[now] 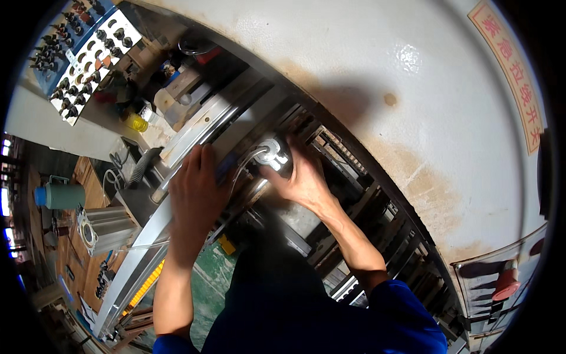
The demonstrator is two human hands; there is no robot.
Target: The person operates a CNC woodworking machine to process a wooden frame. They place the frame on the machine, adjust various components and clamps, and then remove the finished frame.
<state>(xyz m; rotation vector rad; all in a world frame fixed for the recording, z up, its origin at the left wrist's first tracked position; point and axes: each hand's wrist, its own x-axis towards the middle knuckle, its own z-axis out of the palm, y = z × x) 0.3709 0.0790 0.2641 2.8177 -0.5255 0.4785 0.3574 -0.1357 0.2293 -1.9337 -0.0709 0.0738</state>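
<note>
My right hand [300, 177] is closed round a dark fitting with a silver round top [269, 151], its thumb and fingers on opposite sides. Thin pale tubes [240, 166] run from the fitting toward my left hand [194, 189]. That hand lies over the metal rail assembly just left of the fitting, fingers bent and close together, thumb near a small dark blue part; exactly what it grips is hidden.
A white machine panel [413, 118] with a red knob [506, 286] fills the right. At upper left is a perforated white holder [112, 23] with black parts. A green jug [63, 194], an aluminium cylinder [109, 230] and a corrugated hose [141, 166] sit at left.
</note>
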